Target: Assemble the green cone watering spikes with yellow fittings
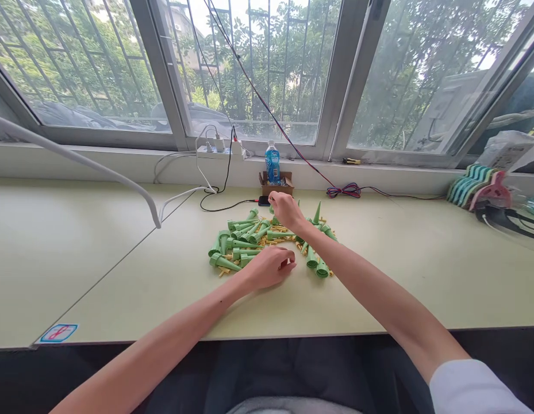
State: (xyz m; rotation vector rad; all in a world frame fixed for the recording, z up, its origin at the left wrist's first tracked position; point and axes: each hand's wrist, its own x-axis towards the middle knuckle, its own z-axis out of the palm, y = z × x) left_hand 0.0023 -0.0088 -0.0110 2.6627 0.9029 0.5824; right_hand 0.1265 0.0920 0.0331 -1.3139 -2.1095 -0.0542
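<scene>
Green plastic plant-watering spikes (245,244), hollow cones with ribbed collars, lie heaped on the pale table among small yellow plastic tee-shaped pieces (224,270). My left hand (272,267) rests at the near edge of the heap, fingers curled toward the thumb; what they hold, if anything, is hidden. Over the back of the heap, my right hand (286,210) is closed in a pinch. A bit of green shows just below its fingertips, but I cannot tell whether it is held. More green spikes (322,268) lie under and beside my right forearm, one standing point up.
A blue-labelled bottle (272,163) stands in a small cardboard box (287,183) behind the heap. Near it are a black phone (264,200) on a cable and a power strip (219,152). Coiled red-and-black wire (344,190) and coloured hangers (477,187) lie to the right.
</scene>
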